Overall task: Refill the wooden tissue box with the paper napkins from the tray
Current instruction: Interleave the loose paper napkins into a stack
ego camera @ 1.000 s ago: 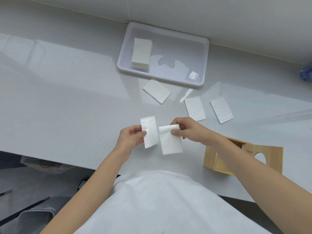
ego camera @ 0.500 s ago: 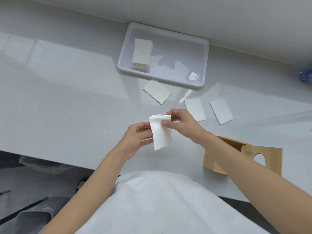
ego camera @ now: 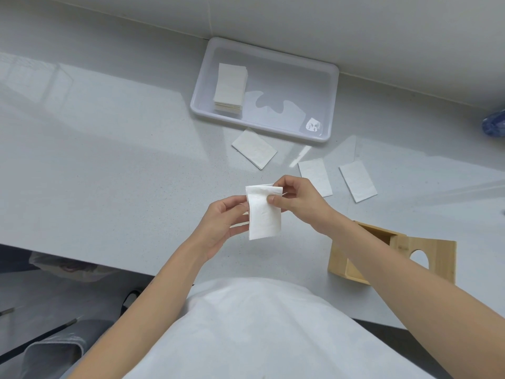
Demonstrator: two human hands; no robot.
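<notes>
Both hands hold folded white napkins (ego camera: 264,214) above the counter's middle. My left hand (ego camera: 222,222) grips their left edge and my right hand (ego camera: 296,199) pinches the top right corner. The wooden tissue box (ego camera: 393,258) lies at the near right, partly hidden by my right forearm, its lid with the oval hole swung open to the right. A white plastic tray (ego camera: 332,105) stands against the back wall and a stack of napkins (ego camera: 229,88) sits in its left end. Three loose napkins lie on the counter: one (ego camera: 254,149) in front of the tray, two (ego camera: 315,176) (ego camera: 358,180) to its right.
The white counter (ego camera: 109,160) runs to the wall at the back; its front edge is near my body. A small clear wrapper scrap (ego camera: 313,125) lies in the tray's right corner. A blue object (ego camera: 494,124) shows at the far right edge. Dark items lie below the counter at the left.
One second ago each hand held a separate napkin side by side. The hands have come together, and the two napkins now sit stacked as one, held by both hands.
</notes>
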